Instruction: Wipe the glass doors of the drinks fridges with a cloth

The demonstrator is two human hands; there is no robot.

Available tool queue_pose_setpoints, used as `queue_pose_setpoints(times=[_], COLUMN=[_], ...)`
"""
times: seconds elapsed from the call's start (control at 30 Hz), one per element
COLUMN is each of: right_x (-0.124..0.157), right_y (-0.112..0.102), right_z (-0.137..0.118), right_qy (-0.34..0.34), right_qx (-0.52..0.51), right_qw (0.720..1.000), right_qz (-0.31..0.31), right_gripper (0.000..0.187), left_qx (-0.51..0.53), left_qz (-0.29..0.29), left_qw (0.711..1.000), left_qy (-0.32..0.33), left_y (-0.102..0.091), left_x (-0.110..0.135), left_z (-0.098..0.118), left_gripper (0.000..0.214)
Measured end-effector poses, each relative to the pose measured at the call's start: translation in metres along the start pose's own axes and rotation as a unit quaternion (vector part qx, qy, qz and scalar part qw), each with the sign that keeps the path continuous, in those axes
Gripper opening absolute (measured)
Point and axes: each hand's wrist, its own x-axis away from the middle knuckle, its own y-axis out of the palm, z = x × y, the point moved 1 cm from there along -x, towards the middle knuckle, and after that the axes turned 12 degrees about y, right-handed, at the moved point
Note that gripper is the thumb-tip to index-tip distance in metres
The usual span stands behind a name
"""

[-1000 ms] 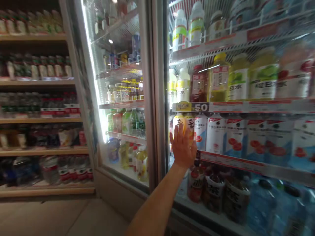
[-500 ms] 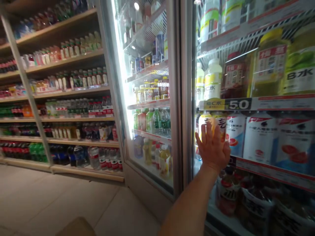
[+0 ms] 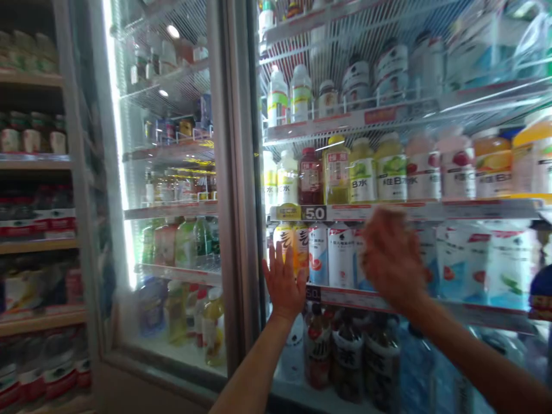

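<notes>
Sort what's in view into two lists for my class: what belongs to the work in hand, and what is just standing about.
In the work:
left hand, fingers spread at the cooler door
right hand, raised and blurred; anything held is unclear

Just standing about:
yellow-capped bottle
white carton
5.0 price sign
bottles on the left-hand shelves

Left hand [image 3: 284, 287] splayed and upright, right hand [image 3: 393, 260] slightly higher, blurred
</notes>
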Motion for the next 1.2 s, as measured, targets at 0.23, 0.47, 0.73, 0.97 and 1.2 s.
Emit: queue_pose_setpoints(times=[0.23, 0.47, 0.73, 0.97, 1.2], right_x=[-0.045, 0.100, 0.035, 0.124, 0.096], right_y=[0.004, 0.007, 0.026, 0.044, 0.064], right_z=[-0.016, -0.088, -0.110, -0.161, -0.200], right_qy=[-0.031, -0.343, -0.099, -0.344, -0.208], right_qx=[0.028, -0.072, -0.049, -0.158, -0.154], right_qw=[0.999, 0.921, 0.989, 0.910, 0.958], right_qz=[-0.017, -0.170, -0.096, -0.169, -0.121], right_gripper=[0.055, 0.044, 0.047, 0.036, 0.041], left_qx=[0.010, 0.016, 0.052, 0.059, 0.019], left_qz=[-0.006, -0.120, -0.097, -0.109, -0.058], left_qw=[1.000, 0.986, 0.993, 0.990, 0.998], left_qy=[0.021, 0.117, 0.051, 0.066, -0.020], left_y=[-0.004, -0.037, -0.067, -0.086, -0.103], left_x=[-0.005, 0.055, 0.055, 0.060, 0.060], left_z=[-0.003, -0.023, -0.029, -0.037, -0.060], left_gripper=[0.058, 0.060, 0.058, 0.053, 0.051])
